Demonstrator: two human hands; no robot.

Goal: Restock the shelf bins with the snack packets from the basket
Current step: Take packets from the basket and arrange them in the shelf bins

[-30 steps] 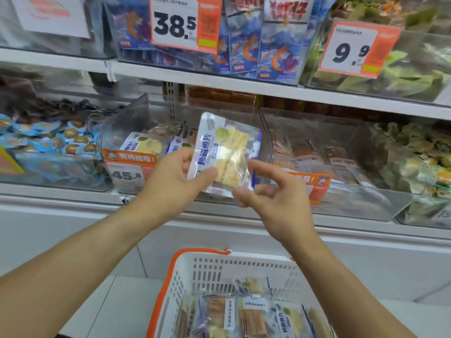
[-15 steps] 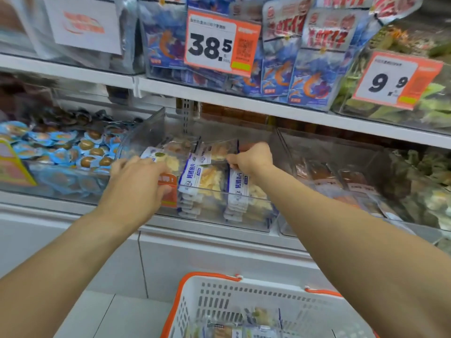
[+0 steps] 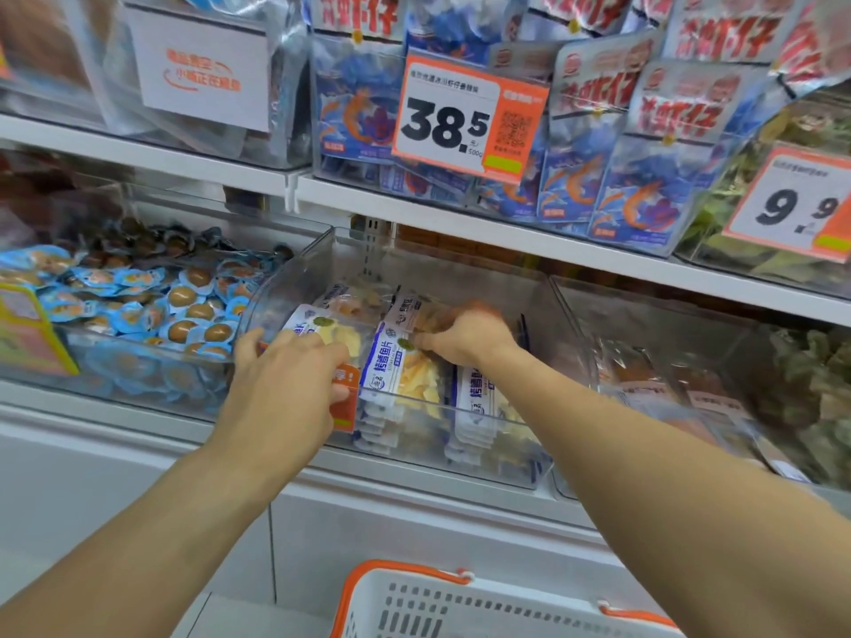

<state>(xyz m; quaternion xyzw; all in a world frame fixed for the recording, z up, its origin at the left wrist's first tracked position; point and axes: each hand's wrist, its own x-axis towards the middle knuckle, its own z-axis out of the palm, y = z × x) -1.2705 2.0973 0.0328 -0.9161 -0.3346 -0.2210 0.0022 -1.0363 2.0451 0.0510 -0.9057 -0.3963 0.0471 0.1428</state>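
Snack packet [image 3: 405, 333], held up centre-frame 1.0 s ago, now inside clear bin [image 3: 543, 315]; both hands reached in with it.

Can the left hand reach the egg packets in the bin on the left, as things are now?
Probably yes. The left hand rests at the fish bin's front edge, right beside the egg packets. Their bin is open on top, and nothing lies between.

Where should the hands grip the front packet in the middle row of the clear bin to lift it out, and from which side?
Grip the top edge of the front packet, coming from above. It stands nearly upright, packed against the packets behind it, and the clear bin front wall covers its lower half, so only the top seam looks free. Pinch across the thin seam. The right hand sits just behind that row.
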